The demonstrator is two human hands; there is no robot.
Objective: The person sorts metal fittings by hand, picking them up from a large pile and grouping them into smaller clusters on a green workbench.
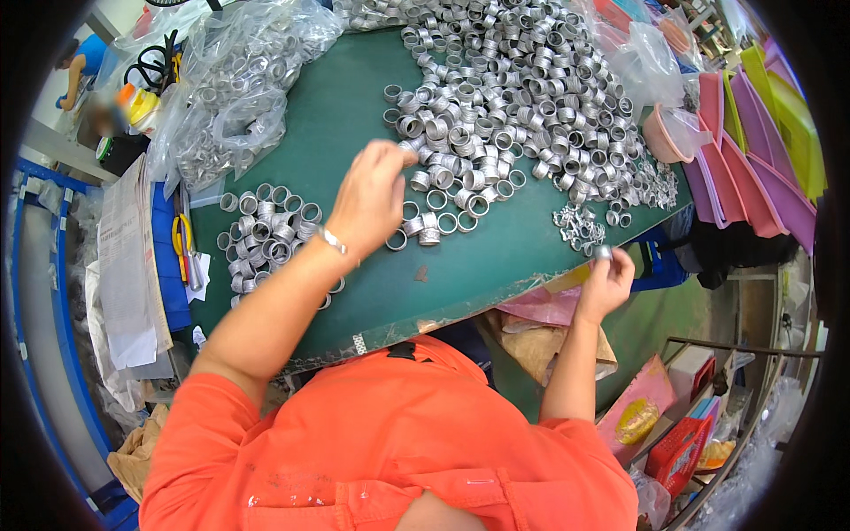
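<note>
A big heap of grey ribbed metal rings (pixel 540 97) covers the far and right part of the green tabletop (pixel 336 88). My left hand (pixel 372 190) reaches to the heap's near left edge, its fingers bent together by the rings there. Whether a ring is between them is hidden. Past the table's right front edge, my right hand (pixel 607 285) pinches a single metal ring (pixel 603 252) between thumb and fingers. Beside that hand lies a small cluster of tiny metal pieces (pixel 579 228). A smaller group of rings (pixel 266 232) sits left of my left forearm.
Clear plastic bags of metal parts (pixel 239 88) stand at the far left. Scissors (pixel 181 237) with yellow handles lie by a blue bin (pixel 168 265). A pink bowl (pixel 666 134) and stacked coloured plastic trays (pixel 753 150) are at the right. A co-worker (pixel 84 66) is at the far left.
</note>
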